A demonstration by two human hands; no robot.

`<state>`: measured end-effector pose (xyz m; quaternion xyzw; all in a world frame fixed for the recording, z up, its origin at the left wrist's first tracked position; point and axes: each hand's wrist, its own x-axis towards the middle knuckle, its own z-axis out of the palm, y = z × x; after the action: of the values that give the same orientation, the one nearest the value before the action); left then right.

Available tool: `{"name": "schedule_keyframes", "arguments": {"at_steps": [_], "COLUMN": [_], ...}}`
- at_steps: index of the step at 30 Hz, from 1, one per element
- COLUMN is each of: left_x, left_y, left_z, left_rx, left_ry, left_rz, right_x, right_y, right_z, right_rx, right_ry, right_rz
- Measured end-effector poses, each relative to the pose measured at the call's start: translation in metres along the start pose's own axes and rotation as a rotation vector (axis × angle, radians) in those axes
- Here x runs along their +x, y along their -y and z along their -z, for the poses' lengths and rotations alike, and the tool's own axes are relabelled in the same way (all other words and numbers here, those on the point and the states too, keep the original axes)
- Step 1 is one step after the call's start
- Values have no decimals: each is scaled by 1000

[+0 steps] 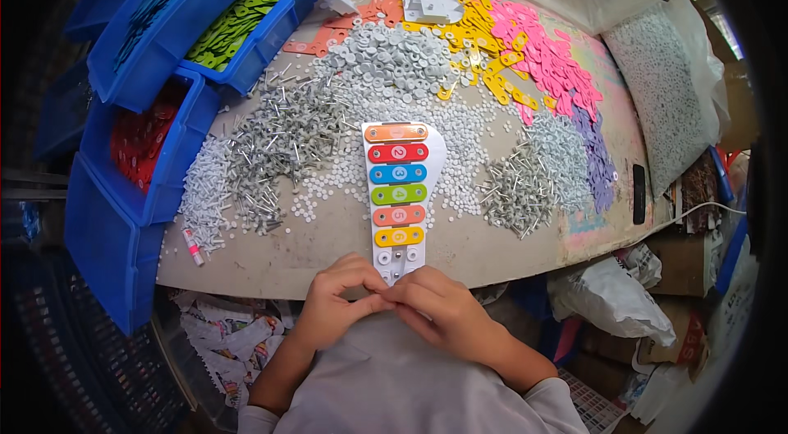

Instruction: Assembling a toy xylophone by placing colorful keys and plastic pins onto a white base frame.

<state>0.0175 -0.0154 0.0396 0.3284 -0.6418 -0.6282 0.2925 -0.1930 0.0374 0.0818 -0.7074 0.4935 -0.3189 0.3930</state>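
A white toy xylophone base [437, 156] lies on the table in front of me, narrow end toward me. Across it sit several coloured bars, from an orange bar [396, 133] at the far end to a yellow bar [398, 237] nearest me. Below the yellow bar the base is bare, with white round washers and metal pins showing. My left hand [341, 296] and my right hand [443, 309] meet at the near end of the base, fingertips pinched together. Anything between the fingertips is too small or hidden to make out.
Beyond the base lie heaps of nails [283, 134], white washers [386, 60], yellow bars [472, 27], pink bars [546, 56] and purple bars [597, 159]. Blue bins [172, 159] with red, green and blue bars stand at the left. A bulging clear bag [661, 89] leans at the right.
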Motion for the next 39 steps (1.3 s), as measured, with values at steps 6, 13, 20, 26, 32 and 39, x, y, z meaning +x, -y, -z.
{"name": "schedule_keyframes", "arguments": {"at_steps": [6, 13, 20, 26, 32, 39], "left_x": [-3, 8, 13, 17, 14, -10], "left_y": [30, 37, 39, 37, 43, 59], "left_z": [-10, -19, -18, -19, -19, -16], "left_rx": [178, 258, 275, 218, 199, 106], "left_ry": [-439, -378, -388, -393, -394, -474], "left_rz": [60, 99, 116, 137, 128, 51], "right_x": [5, 11, 9, -1, -15, -70], "right_y": [-3, -22, -37, -47, -58, -128], "right_z": [-4, -20, -8, -6, 1, 135], "right_rx": [79, 60, -115, 138, 141, -571], "right_ry": [-235, -314, -311, -262, -332, -1107], "right_rz": [-234, -299, -286, -477, -464, -467]}}
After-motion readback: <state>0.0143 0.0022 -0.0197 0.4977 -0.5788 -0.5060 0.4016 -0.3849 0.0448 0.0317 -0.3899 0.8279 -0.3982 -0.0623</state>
